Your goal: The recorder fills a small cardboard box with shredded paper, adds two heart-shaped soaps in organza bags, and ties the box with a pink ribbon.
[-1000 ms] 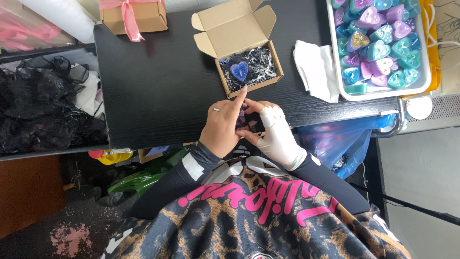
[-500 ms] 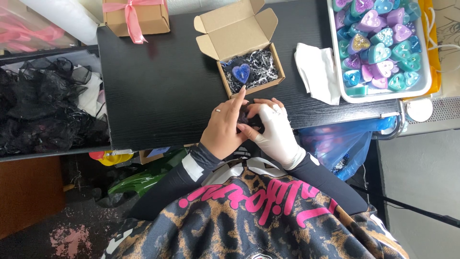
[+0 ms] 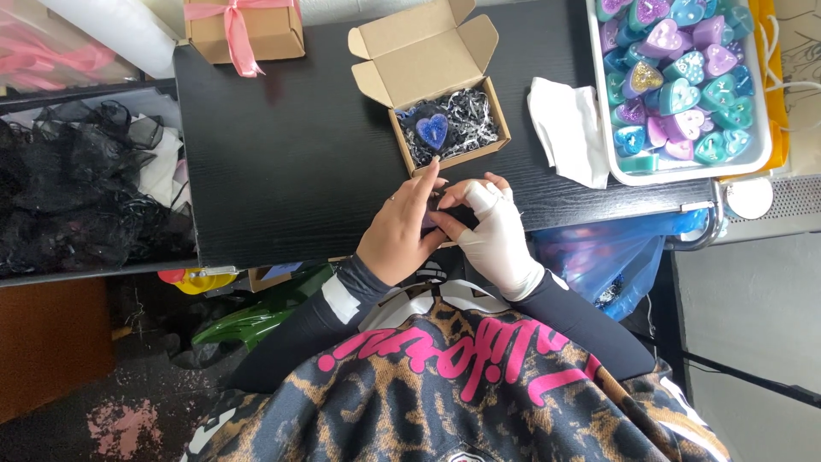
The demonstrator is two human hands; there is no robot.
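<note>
My bare left hand (image 3: 402, 235) and my white-gloved right hand (image 3: 494, 239) meet at the near edge of the black table (image 3: 282, 154). Their fingertips pinch a small dark object (image 3: 446, 210) between them, and the fingers hide most of it. Just beyond the fingertips stands an open cardboard box (image 3: 410, 64) lined with black and white shredded paper (image 3: 472, 120). A glittery blue heart (image 3: 433, 130) lies in the paper.
At the right is a white tray (image 3: 684, 178) holding several purple, teal and pink hearts, with a white cloth (image 3: 569, 128) beside it. A closed box tied with pink ribbon (image 3: 244, 30) stands at the back left. Black mesh fabric (image 3: 77, 197) lies left of the table, and a blue plastic bag (image 3: 599, 257) under it.
Both hands stay together at the table edge over the small object. Only the fingers shift slightly around it.
</note>
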